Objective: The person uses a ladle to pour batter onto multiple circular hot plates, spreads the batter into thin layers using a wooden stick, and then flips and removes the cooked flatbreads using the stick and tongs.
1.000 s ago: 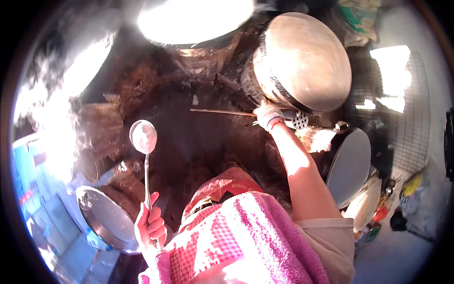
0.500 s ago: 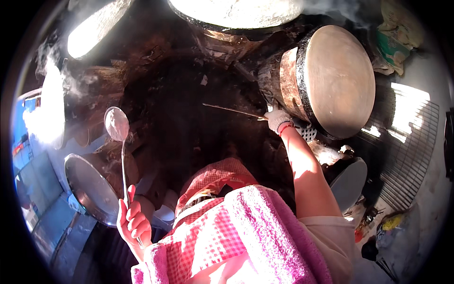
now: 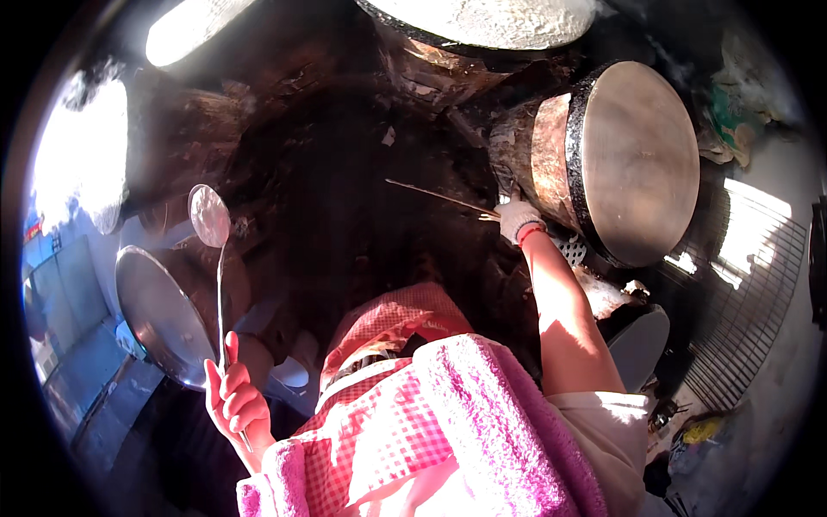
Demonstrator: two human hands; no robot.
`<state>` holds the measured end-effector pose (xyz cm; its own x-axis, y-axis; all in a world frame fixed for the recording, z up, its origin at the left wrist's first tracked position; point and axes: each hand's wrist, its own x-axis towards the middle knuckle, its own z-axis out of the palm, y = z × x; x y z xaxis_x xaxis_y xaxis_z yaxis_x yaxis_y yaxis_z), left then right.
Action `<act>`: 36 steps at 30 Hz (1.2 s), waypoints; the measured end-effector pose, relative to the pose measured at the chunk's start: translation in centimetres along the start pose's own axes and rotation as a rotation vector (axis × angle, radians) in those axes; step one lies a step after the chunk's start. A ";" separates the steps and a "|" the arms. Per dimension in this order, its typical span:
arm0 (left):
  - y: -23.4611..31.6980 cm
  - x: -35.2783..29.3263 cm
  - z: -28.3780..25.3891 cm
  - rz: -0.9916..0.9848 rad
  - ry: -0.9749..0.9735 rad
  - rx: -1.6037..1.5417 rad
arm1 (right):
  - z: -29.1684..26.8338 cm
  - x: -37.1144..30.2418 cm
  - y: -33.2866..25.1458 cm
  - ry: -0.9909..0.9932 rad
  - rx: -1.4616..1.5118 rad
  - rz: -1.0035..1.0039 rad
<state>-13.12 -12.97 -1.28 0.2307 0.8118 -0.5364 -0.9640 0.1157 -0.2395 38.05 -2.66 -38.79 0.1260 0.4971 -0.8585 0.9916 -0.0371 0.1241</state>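
The left hand (image 3: 237,401) grips a ladle (image 3: 208,217) by its handle, near a round pan (image 3: 159,302). The gloved right hand (image 3: 519,222) is beside a round-topped drum (image 3: 551,159), a thin stick (image 3: 439,196) jutting out; its grasp I cannot tell.

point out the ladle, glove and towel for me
Ladle (image 3: 208,216): head view, on its round bowl.
Glove (image 3: 519,221): head view, on its pale back.
Towel (image 3: 491,414): head view, on its fluffy pink front.

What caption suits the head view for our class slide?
Gingham apron on, left hand holding a long-handled ladle, gloved right hand beside a round griddle.
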 end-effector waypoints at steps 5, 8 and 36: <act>3.1 -3.9 -1.5 0.008 -0.178 -0.198 | -2.4 -6.3 -3.0 0.249 0.095 -0.114; 4.6 -6.6 -1.7 0.126 -0.198 -0.266 | -2.2 -7.3 -7.0 0.260 0.252 -0.287; 51.5 -15.1 -27.4 0.524 0.998 1.587 | -10.3 -40.4 -74.0 -0.511 0.602 -0.562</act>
<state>-62.63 -34.93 -27.73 -0.6437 0.4334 -0.6307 -0.0444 0.8017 0.5961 -40.69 -11.10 -8.18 -0.5145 0.1463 -0.8449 0.7423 -0.4172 -0.5243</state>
